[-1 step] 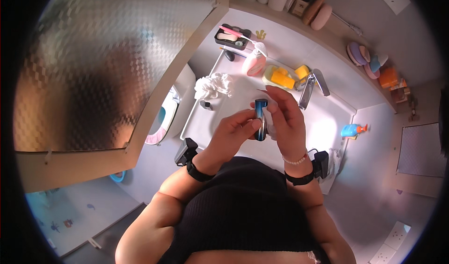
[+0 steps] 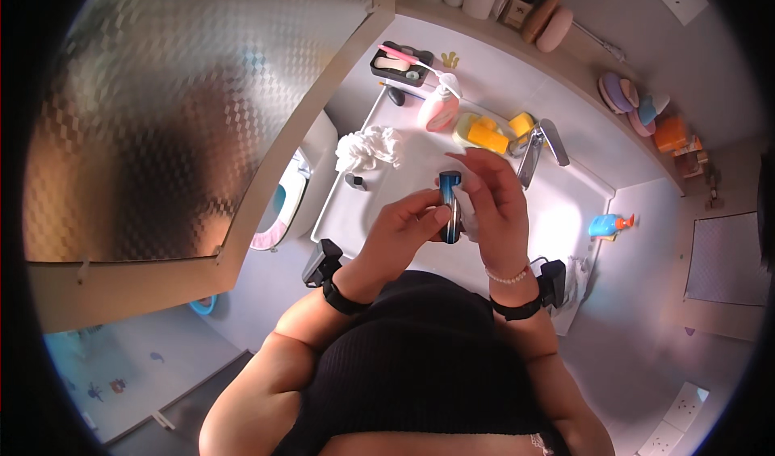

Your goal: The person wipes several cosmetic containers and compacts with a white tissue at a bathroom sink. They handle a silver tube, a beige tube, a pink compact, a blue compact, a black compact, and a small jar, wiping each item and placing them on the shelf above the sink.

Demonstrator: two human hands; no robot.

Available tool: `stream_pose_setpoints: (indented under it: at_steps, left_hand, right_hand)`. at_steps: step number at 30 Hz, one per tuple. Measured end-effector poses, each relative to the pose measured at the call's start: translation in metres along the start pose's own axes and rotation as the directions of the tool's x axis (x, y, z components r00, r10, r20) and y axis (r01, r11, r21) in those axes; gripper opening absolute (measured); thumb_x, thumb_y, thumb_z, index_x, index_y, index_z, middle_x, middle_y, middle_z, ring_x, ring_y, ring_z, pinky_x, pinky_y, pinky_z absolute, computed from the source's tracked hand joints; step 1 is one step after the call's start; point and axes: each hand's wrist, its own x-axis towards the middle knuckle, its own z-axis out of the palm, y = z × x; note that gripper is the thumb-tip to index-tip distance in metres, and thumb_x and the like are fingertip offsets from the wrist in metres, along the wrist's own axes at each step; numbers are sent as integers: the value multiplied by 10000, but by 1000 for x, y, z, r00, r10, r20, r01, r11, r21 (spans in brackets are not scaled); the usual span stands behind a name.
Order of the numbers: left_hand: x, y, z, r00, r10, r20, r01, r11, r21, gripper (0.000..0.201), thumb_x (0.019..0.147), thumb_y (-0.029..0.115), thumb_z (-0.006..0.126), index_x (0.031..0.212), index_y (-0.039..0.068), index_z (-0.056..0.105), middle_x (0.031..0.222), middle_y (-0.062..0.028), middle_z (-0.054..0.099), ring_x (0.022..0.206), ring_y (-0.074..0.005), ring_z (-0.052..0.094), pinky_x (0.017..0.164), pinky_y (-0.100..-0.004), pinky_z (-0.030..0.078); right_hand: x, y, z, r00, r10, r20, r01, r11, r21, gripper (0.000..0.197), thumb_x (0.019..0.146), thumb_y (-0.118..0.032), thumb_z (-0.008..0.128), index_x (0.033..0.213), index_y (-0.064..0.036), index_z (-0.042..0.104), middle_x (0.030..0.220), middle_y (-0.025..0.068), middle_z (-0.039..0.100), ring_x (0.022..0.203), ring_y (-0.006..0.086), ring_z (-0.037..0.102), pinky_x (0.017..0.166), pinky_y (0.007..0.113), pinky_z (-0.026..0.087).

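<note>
Over the white sink, my left hand grips a small, glossy blue-and-dark oblong device, held upright with its thumb across the lower part. I cannot make out its exact kind. Against the device's right side, my right hand pinches a white tissue or cloth, partly hidden by the fingers. The right index finger is raised and bent above the device's top. On the sink's left edge lies a small dark piece, beside a crumpled white cloth.
Behind the sink are a pink pump bottle, yellow sponges and a chrome faucet. A black tray holds small items. A blue bottle stands right. Left are a toilet and a textured glass door.
My right hand's fingers have shifted slightly by the device, with the index fingertip a little further left. My left hand and the device look unmoved.
</note>
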Motion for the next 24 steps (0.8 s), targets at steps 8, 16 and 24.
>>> stream_pose_setpoints:
  at_steps: [8,16,24]
  left_hand:
    - [-1,-2,-2,999,50,-15,-51,997,-49,404,1065,189,551,1386,-55,533,1172,-126,681,1042,-204,695,934,-382,597]
    - [-4,6,-2,999,47,8,-46,995,-89,408,1068,178,543,1415,-36,523,1177,-120,687,1004,-222,718,908,-367,597]
    - [-1,-3,0,997,58,-59,-59,998,-19,337,1065,144,549,1363,-13,575,1109,-41,682,960,-82,624,841,-258,539]
  right_hand:
    - [-6,0,2,961,-255,106,275,911,-308,88,975,-75,613,1030,-30,561,1252,174,656,1039,209,641,891,324,491]
    - [-3,-10,-12,955,-295,-33,255,872,-419,87,947,-39,641,1022,-1,618,1231,160,588,1095,279,587,915,344,477]
    - [-12,-45,-18,954,132,268,15,874,-485,52,947,-46,641,982,-12,622,881,115,634,827,225,618,732,325,492]
